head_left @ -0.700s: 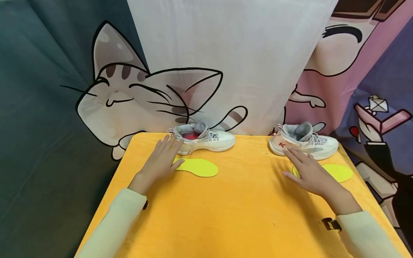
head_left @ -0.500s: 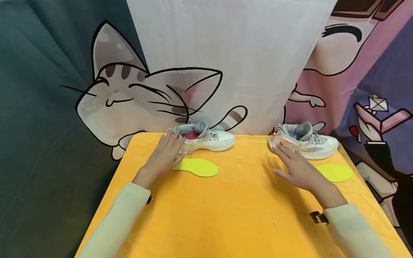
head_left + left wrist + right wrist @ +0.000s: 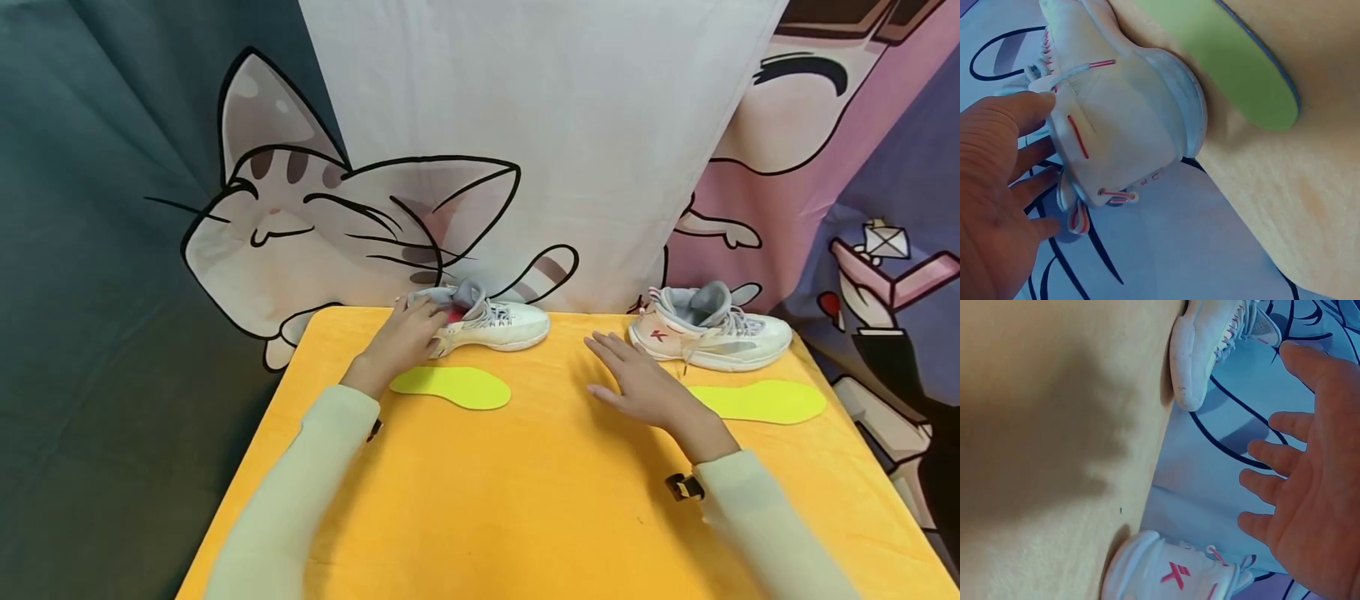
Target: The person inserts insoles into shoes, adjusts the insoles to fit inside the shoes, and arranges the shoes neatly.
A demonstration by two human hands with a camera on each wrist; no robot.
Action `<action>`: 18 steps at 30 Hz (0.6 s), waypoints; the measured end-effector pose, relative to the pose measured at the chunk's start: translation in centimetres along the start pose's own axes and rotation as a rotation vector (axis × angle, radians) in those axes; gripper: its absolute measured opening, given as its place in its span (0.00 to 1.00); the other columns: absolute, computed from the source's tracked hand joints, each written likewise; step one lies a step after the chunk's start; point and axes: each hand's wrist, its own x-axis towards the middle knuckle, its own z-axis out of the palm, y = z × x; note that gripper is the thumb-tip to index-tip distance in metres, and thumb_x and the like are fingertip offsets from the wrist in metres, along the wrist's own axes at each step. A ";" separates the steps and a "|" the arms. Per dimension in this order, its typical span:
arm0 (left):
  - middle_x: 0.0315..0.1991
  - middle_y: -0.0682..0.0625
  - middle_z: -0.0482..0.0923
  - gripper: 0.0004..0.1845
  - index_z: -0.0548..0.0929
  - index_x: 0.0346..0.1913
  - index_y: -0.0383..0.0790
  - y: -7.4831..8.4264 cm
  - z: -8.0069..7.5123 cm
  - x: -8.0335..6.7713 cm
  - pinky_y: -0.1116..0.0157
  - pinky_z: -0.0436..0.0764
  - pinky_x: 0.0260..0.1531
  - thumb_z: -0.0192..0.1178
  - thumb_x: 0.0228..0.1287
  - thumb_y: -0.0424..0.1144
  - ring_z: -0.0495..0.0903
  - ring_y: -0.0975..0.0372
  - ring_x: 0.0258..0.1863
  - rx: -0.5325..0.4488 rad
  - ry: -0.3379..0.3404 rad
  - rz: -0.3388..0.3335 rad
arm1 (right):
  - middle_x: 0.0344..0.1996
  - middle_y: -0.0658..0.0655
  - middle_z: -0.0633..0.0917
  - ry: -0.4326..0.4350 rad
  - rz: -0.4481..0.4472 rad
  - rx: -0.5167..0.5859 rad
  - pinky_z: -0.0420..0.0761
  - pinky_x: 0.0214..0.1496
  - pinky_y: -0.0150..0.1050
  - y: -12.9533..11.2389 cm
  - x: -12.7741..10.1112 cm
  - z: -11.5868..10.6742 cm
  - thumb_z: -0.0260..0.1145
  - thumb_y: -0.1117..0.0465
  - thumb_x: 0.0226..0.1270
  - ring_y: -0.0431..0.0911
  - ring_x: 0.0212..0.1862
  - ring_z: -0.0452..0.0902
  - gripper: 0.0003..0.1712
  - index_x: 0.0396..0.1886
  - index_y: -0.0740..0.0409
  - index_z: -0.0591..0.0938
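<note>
Orange cloth (image 3: 525,500) is backed by cartoon curtains (image 3: 540,125); left hand (image 3: 405,342) touches shoe (image 3: 495,325) heel, fingers loose; right hand (image 3: 645,387) is spread mid-table.

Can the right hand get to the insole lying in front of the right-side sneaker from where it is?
Probably yes. The right hand hovers open over the yellow cloth, just beside the heel end of the yellow-green insole. Nothing lies between them; the white sneaker sits behind the insole, out of the way.
</note>
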 end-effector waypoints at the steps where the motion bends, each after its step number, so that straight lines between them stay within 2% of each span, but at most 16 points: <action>1: 0.60 0.43 0.82 0.17 0.83 0.57 0.41 0.0 0.2 0.2 0.33 0.63 0.71 0.70 0.68 0.40 0.72 0.45 0.70 -0.002 -0.014 -0.008 | 0.78 0.69 0.64 -0.001 -0.001 0.003 0.53 0.77 0.71 0.0 0.1 0.2 0.64 0.45 0.75 0.69 0.78 0.56 0.43 0.80 0.61 0.62; 5: 0.51 0.45 0.86 0.13 0.84 0.52 0.41 0.0 0.7 0.9 0.29 0.60 0.69 0.70 0.67 0.38 0.79 0.48 0.61 -0.031 -0.063 -0.041 | 0.78 0.68 0.65 -0.015 0.012 0.004 0.54 0.77 0.71 0.3 0.2 0.8 0.65 0.45 0.75 0.70 0.78 0.57 0.43 0.80 0.61 0.63; 8: 0.47 0.45 0.86 0.11 0.84 0.50 0.40 0.1 1.0 1.2 0.27 0.59 0.69 0.68 0.68 0.37 0.81 0.48 0.55 -0.016 -0.083 -0.047 | 0.77 0.68 0.65 -0.025 0.027 -0.004 0.54 0.76 0.72 0.6 0.1 1.0 0.65 0.45 0.75 0.70 0.77 0.57 0.43 0.80 0.61 0.63; 14: 0.48 0.45 0.87 0.09 0.83 0.53 0.41 0.3 1.4 1.8 0.26 0.60 0.67 0.60 0.74 0.31 0.82 0.46 0.54 0.059 -0.126 -0.043 | 0.78 0.68 0.64 -0.044 0.052 -0.001 0.54 0.77 0.71 1.2 -0.4 1.3 0.64 0.45 0.75 0.69 0.78 0.57 0.42 0.79 0.61 0.64; 18: 0.50 0.46 0.87 0.11 0.83 0.54 0.43 0.1 1.7 2.0 0.28 0.59 0.69 0.58 0.75 0.30 0.81 0.48 0.55 0.059 -0.135 -0.057 | 0.78 0.68 0.64 -0.061 0.065 -0.008 0.55 0.76 0.72 1.5 -0.9 1.4 0.64 0.45 0.76 0.66 0.78 0.57 0.42 0.80 0.60 0.63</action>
